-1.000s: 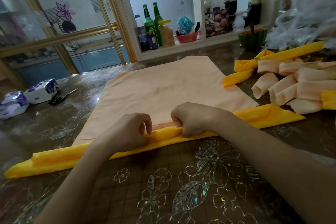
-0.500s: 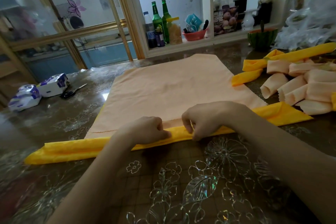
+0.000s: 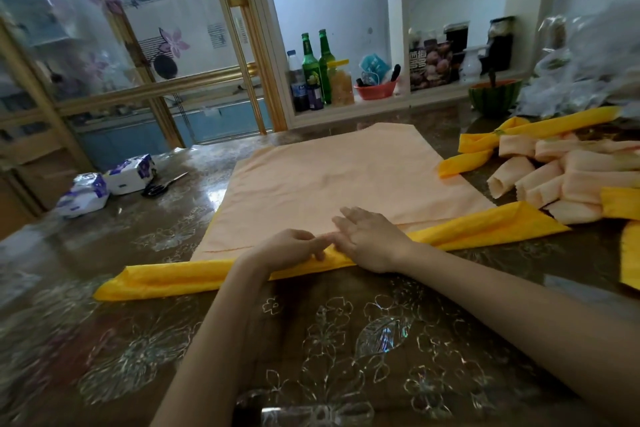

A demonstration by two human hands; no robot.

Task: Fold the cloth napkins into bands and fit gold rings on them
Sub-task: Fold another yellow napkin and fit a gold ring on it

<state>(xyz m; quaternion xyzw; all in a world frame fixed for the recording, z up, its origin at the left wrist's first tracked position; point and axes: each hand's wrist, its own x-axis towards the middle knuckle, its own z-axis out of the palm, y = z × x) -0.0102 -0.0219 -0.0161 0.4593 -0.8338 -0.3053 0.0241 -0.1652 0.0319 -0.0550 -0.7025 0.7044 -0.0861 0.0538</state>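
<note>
Left hand [image 3: 291, 248] grip pinches yellow roll [image 3: 180, 279]; right hand [image 3: 372, 239] grip spread, pressing. Best: roll evenly toward 12 o'clock over peach napkin [image 3: 329, 177].

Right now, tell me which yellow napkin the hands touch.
The long yellow roll at the peach cloth's near edge, under left hand and right hand; other yellow bands lie far right.

Both forearms reach forward, angled inward. The left hand [image 3: 287, 248] is curled, its fingers pinching the napkin [image 3: 173, 276]. The right hand [image 3: 372, 237] lies flat just beside it, fingers spread.
</note>
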